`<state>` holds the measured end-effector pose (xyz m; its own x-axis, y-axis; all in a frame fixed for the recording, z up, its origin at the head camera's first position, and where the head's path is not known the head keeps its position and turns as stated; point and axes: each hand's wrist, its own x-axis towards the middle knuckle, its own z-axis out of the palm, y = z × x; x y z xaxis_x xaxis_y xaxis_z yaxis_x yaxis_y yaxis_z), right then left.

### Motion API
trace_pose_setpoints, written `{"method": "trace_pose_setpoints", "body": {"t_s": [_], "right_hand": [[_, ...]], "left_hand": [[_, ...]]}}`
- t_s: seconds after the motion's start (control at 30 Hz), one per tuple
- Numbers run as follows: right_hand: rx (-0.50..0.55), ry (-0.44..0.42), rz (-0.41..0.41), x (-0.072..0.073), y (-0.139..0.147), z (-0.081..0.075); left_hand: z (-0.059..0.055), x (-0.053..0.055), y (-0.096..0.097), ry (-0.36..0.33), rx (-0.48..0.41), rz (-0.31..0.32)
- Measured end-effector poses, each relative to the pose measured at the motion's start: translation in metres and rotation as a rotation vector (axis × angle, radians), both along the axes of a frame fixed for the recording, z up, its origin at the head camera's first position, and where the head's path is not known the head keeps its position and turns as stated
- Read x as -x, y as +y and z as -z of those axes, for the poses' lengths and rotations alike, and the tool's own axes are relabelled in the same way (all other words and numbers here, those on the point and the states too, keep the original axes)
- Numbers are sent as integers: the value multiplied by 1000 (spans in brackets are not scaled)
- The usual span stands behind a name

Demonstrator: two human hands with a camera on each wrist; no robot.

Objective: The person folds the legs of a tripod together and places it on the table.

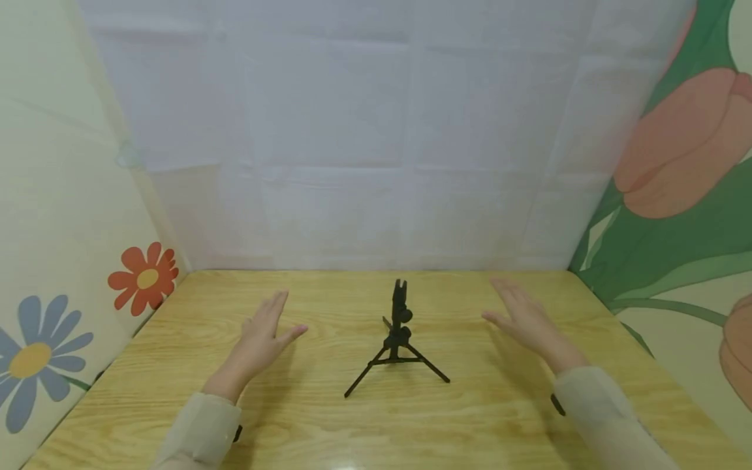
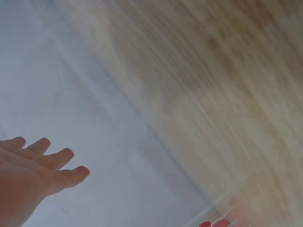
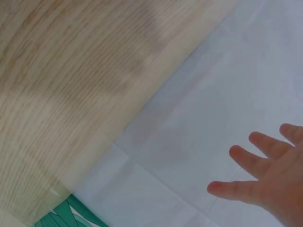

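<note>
one small black tripod stand [image 1: 397, 336], with thin legs, a straight post, round knobs and a forked top, stands upright on the yellow wood-grain table [image 1: 376, 431], a little below the centre of the head view. behind it, in the upper part of this view, there hangs a creased white cloth [image 1: 329, 130].

the left hand [image 1: 258, 343] is at the lower left of the same frame, and the right hand [image 1: 529, 326] is at the lower right. both are well apart from the stand, one on each side. the grip of each hand is spread: the fingers are extended, the thumb is away from them, and nothing is held. in the two wrist views the fingers appear against the white cloth, and the stand is not visible there.

as i judge it, the step in hand is only a free position around the stand, without any contact. to touch it, the next move would call for bringing one or both hands inward, toward the middle of the frame, with care because the legs look thin.
</note>
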<state>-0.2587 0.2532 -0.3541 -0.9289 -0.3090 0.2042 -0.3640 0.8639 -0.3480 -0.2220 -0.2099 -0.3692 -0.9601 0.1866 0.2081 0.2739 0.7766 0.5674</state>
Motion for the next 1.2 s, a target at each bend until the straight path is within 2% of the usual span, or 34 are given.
{"method": "trace_pose_setpoints", "body": {"t_s": [0.27,0.6,0.9,1.2], "right_hand": [[51,53,-51,-2,-7,0],[93,67,-60,-9,-13,2],[210,29,-64,-16,-22,5],[293,26,-73,-20,-28,5]], "left_hand": [[0,-3,5,-88,-187,40],[-1,-8,17,-104,-286,77],[1,-10,24,-108,-374,144],[5,-8,30,-118,-442,144]]}}
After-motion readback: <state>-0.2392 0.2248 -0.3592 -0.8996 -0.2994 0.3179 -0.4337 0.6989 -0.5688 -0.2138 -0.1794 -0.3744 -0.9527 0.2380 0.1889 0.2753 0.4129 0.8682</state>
